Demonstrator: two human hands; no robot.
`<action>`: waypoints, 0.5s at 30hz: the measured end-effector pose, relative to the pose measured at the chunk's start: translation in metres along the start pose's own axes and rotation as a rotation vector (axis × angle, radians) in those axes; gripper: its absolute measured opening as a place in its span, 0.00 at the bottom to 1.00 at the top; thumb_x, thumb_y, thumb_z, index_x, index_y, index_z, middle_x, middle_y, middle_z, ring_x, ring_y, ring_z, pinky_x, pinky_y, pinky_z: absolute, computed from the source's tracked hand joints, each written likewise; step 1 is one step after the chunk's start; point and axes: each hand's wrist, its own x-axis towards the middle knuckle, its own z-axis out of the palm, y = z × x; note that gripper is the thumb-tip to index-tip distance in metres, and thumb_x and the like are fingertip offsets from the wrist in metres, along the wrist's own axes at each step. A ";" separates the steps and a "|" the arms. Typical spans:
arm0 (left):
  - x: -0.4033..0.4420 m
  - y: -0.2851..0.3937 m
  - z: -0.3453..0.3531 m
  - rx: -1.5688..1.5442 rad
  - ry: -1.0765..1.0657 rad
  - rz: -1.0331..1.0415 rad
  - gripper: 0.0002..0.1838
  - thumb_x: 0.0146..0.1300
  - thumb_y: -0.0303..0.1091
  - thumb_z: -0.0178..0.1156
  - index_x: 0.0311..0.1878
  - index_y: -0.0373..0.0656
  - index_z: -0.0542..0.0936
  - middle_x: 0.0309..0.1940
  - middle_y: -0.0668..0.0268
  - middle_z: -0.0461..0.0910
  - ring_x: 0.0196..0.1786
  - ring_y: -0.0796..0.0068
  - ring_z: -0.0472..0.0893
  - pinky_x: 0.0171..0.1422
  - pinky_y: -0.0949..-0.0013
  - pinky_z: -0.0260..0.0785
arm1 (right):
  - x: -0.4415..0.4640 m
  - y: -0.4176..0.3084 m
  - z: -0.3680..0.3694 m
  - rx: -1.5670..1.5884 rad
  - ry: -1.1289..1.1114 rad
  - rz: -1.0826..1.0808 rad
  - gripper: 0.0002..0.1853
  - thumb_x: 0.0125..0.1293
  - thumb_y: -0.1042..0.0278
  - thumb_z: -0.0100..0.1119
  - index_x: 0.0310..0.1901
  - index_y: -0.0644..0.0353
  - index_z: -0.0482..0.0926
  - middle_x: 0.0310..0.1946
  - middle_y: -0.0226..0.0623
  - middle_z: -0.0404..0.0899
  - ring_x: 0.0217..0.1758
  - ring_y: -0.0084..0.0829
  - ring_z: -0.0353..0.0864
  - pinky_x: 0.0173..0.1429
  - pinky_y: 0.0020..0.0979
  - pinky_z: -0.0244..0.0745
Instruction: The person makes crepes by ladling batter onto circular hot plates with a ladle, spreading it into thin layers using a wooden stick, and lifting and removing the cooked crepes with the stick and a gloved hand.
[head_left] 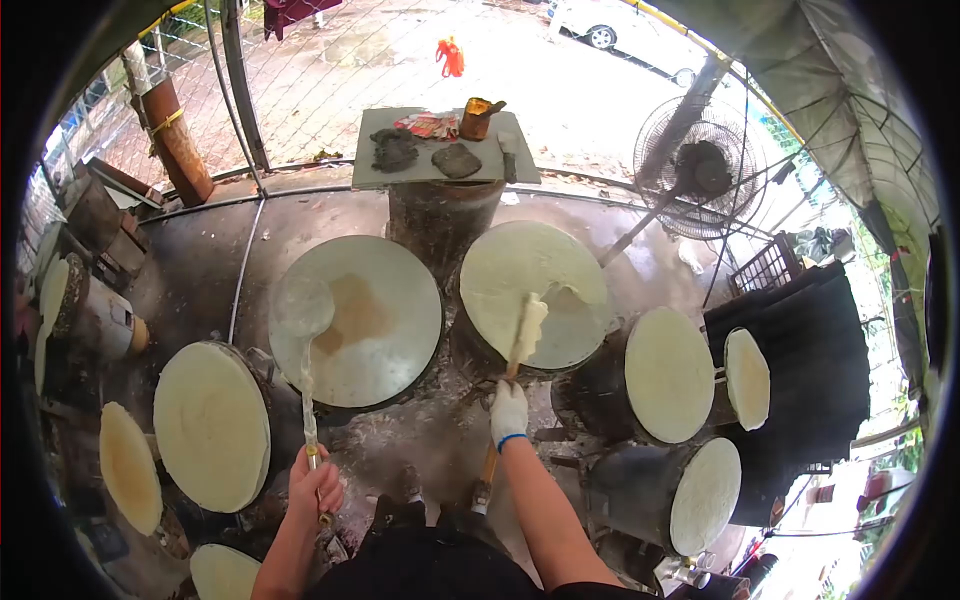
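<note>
My bare left hand point(314, 482) is closed round the handle of a ladle point(303, 305), whose bowl is over the upper left part of a round griddle point(400, 290) with a brownish patch. In a white glove with a blue cuff, my right hand point(509, 412) grips a wooden spreader point(522, 335). Pale batter clings to the spreader's blade, which rests over the right griddle point(565, 345). A pale yellow batter layer point(520, 262) covers most of that griddle, leaving its lower part bare.
Round griddles with pale sheets stand left point(212, 428) and right point(670, 375). Ahead, a board point(375, 178) on a drum holds a can point(476, 120) and dark cloths point(395, 150). A fan point(700, 168) stands at the upper right, near a black corrugated sheet point(800, 370).
</note>
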 end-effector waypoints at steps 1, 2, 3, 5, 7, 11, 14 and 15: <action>-0.002 -0.003 -0.001 0.003 -0.013 0.000 0.08 0.70 0.30 0.47 0.50 0.48 0.64 0.14 0.70 0.58 0.07 0.80 0.57 0.11 0.71 0.55 | -0.001 -0.004 -0.005 0.086 0.033 0.087 0.19 0.69 0.57 0.49 0.52 0.62 0.76 0.27 0.34 0.78 0.24 0.24 0.74 0.29 0.30 0.69; -0.003 -0.006 -0.002 0.007 -0.025 0.000 0.08 0.70 0.30 0.47 0.50 0.48 0.64 0.14 0.70 0.58 0.07 0.81 0.57 0.11 0.71 0.55 | -0.004 -0.008 -0.005 0.162 0.014 0.112 0.18 0.69 0.56 0.49 0.51 0.62 0.76 0.27 0.33 0.77 0.23 0.23 0.73 0.28 0.29 0.68; -0.004 -0.009 0.000 0.015 -0.038 0.001 0.08 0.70 0.30 0.46 0.50 0.49 0.64 0.14 0.70 0.57 0.07 0.81 0.57 0.11 0.71 0.55 | -0.019 -0.023 -0.003 0.241 -0.007 0.136 0.18 0.69 0.56 0.50 0.51 0.61 0.76 0.26 0.33 0.77 0.23 0.23 0.73 0.27 0.28 0.67; -0.006 -0.015 0.012 -0.015 -0.016 -0.026 0.08 0.71 0.30 0.46 0.50 0.49 0.65 0.14 0.71 0.57 0.07 0.81 0.57 0.11 0.71 0.55 | -0.027 -0.026 -0.011 0.181 -0.112 0.132 0.18 0.69 0.56 0.50 0.51 0.61 0.76 0.26 0.32 0.76 0.22 0.22 0.72 0.26 0.28 0.66; -0.009 -0.022 0.025 -0.034 -0.009 -0.051 0.08 0.71 0.29 0.45 0.51 0.49 0.65 0.14 0.71 0.57 0.07 0.81 0.57 0.12 0.72 0.55 | -0.030 -0.010 -0.036 -0.101 -0.268 0.067 0.18 0.69 0.56 0.50 0.51 0.61 0.76 0.26 0.32 0.76 0.22 0.22 0.72 0.26 0.28 0.67; -0.009 -0.044 0.056 -0.045 -0.023 -0.049 0.09 0.71 0.30 0.45 0.52 0.49 0.67 0.14 0.71 0.58 0.08 0.82 0.57 0.12 0.73 0.54 | 0.016 0.016 -0.077 -0.038 -0.095 -0.024 0.19 0.69 0.56 0.51 0.51 0.63 0.76 0.28 0.34 0.78 0.25 0.23 0.75 0.29 0.29 0.69; -0.009 -0.067 0.087 -0.057 -0.025 -0.035 0.08 0.71 0.30 0.47 0.52 0.49 0.67 0.15 0.71 0.58 0.09 0.82 0.58 0.13 0.73 0.55 | 0.020 0.026 -0.097 -0.243 -0.365 -0.134 0.19 0.69 0.55 0.51 0.51 0.62 0.76 0.27 0.36 0.78 0.25 0.24 0.75 0.29 0.29 0.69; -0.009 -0.075 0.100 -0.068 -0.025 -0.030 0.08 0.71 0.30 0.47 0.51 0.49 0.67 0.15 0.71 0.59 0.09 0.82 0.58 0.14 0.73 0.55 | 0.021 0.028 -0.105 -0.313 -0.455 -0.174 0.19 0.68 0.55 0.51 0.51 0.62 0.76 0.27 0.36 0.78 0.25 0.24 0.75 0.30 0.29 0.69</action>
